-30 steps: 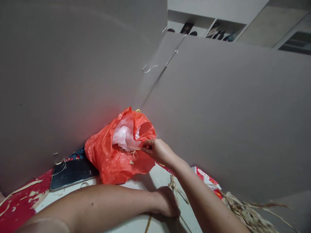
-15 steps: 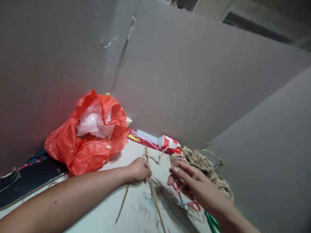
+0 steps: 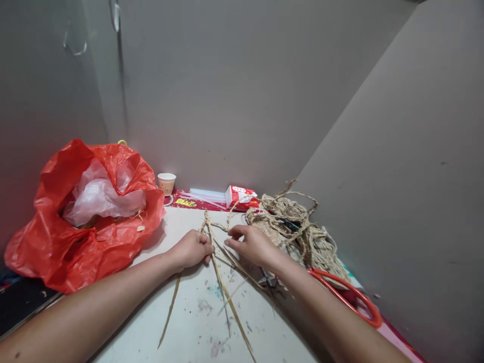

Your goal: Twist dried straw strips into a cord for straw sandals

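Note:
Near the middle of the white table, my left hand is closed, its fingertips pinching straw strands just below a knotted, braided piece. My right hand is to the right of it, fingers curled, beside a thin strand that runs down and right beneath it. Whether its fingertips grip that strand is too small to tell. Long loose strands fan out toward the front, and one brown strip lies below my left wrist. Scissors partly show under my right wrist.
A red plastic bag holding white plastic stands at left. Behind are a paper cup, pale sticks and a red-and-white packet. Coiled rope and a red loop lie at right, near grey walls.
The view has swung right and levelled. My right hand has moved closer to my left hand and the strands. My left hand keeps its pinch on the strands.

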`<control>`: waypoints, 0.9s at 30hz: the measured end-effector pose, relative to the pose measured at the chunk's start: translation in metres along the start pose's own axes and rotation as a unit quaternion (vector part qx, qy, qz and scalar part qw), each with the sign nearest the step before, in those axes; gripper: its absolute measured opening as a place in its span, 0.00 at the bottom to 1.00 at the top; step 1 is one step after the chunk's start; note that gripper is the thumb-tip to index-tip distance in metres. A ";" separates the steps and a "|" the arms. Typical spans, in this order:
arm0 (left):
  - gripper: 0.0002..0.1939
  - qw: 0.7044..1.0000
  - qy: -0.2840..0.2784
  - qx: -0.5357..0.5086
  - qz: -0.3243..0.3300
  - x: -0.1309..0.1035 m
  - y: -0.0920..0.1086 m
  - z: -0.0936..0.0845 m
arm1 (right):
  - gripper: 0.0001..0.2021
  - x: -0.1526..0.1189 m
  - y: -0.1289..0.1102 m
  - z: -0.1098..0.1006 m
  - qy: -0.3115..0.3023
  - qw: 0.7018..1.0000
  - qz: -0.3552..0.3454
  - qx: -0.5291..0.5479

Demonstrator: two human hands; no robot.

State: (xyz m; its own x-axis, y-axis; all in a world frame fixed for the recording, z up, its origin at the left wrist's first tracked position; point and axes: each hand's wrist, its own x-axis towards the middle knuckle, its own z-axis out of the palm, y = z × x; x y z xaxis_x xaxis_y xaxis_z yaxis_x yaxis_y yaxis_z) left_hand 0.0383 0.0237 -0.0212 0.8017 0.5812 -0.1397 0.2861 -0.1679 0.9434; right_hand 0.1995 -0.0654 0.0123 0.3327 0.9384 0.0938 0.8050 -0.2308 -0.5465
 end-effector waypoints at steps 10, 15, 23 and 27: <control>0.14 1.000 0.001 0.019 0.000 0.002 0.000 -0.002 | 0.06 0.014 0.010 0.037 -0.039 0.994 -0.008 0.104; 0.15 1.000 -0.013 0.027 0.008 0.001 0.004 -0.001 | 0.04 0.014 0.005 0.038 0.017 0.989 0.007 0.148; 0.16 0.999 0.000 -0.021 -0.026 -0.002 0.011 0.000 | 0.08 0.014 0.011 -0.007 -0.040 0.941 0.061 0.331; 0.15 0.998 0.015 -0.038 -0.038 -0.003 0.011 0.000 | 0.09 0.008 0.007 -0.003 -0.158 0.901 0.061 0.399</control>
State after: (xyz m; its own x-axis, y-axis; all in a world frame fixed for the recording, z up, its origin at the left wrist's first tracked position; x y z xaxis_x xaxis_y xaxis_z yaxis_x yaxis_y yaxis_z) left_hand 0.0389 0.0202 -0.0099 0.7624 0.6141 -0.2041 0.3040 -0.0614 0.9507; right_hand 0.2099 -0.0601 0.0119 0.1358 0.9742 -0.1803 0.1207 -0.1969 -0.9730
